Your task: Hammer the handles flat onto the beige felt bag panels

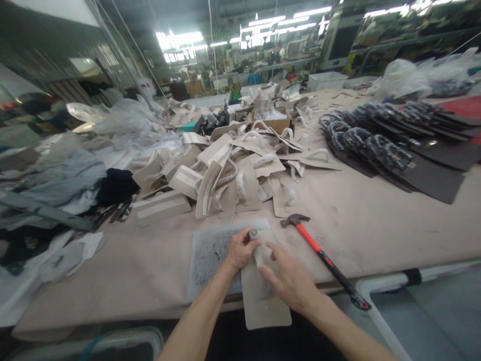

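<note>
My left hand (pixel 241 249) is closed around a small metal cylinder with a round top (pixel 254 234), which looks like a hand punch or setter. It stands over the far end of a flat beige panel (pixel 266 313) with rounded corners. My right hand (pixel 291 276), partly smeared by motion, hovers over the panel's middle with thumb and forefinger apart; nothing shows in it. Beneath the panel lies a worn, speckled pad (pixel 210 255). To the right, a claw hammer (pixel 313 243) with a red and black handle rests on the table, its head pointing away from me.
Beyond the pad spreads a heap of beige panels with wrapped handles (pixel 240 185). Dark panels with wrapped handles (pixel 398 145) are stacked at the right. Clear plastic and cloth (pixel 75 165) pile up at the left. The table's front edge (pixel 124 323) runs close to me.
</note>
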Demonstrator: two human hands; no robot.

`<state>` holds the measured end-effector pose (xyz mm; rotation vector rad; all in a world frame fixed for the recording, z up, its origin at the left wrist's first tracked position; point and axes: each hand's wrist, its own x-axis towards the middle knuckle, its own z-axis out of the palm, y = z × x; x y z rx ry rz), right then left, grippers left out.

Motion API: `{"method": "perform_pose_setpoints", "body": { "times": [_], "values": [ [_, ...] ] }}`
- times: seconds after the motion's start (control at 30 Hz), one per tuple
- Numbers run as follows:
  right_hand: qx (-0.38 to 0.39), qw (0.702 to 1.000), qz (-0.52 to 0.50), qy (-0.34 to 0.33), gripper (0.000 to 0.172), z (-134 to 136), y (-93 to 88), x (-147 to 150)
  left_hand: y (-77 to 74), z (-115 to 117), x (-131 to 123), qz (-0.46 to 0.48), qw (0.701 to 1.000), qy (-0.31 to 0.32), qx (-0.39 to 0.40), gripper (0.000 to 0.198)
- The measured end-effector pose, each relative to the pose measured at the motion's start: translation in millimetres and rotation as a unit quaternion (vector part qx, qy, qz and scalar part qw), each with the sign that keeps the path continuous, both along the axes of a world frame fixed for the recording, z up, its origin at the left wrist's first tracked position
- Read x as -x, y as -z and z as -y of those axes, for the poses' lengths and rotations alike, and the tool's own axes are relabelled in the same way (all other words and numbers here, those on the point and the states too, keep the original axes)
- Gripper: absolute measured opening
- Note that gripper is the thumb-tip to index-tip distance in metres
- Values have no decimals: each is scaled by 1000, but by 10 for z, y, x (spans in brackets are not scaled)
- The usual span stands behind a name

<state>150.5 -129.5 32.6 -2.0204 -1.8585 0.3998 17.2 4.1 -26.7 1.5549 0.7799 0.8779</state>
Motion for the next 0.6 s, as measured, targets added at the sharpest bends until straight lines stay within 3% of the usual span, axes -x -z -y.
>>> {"method": "perform_pose_setpoints", "body": {
  "times": [0.1, 0.2, 0.37, 0.43, 0.5, 0.6],
  "values": [
    [97, 995, 18, -21, 40, -11, -6, 481, -17, -43, -45, 46, 995, -47, 77, 29],
    [115, 992, 54, -3, 38, -8, 30, 622, -102, -102, -32, 104, 975, -141, 140, 34],
    [72, 996, -47, 22, 43, 48, 55, 376, -233, -112, 274, 124, 971, -179, 101, 39],
    [41, 987, -145, 63, 47, 44, 34, 229, -211, -74, 461, 96, 971, -206, 78, 45],
    [17, 958, -269, 101, 51, -6, -20, 84, -151, -21, 627, 61, 969, -230, 59, 45],
    [-21, 939, -336, 72, 54, -165, -174, -82, -54, 63, 763, 19, 971, -238, 31, 38]
  ]
}}
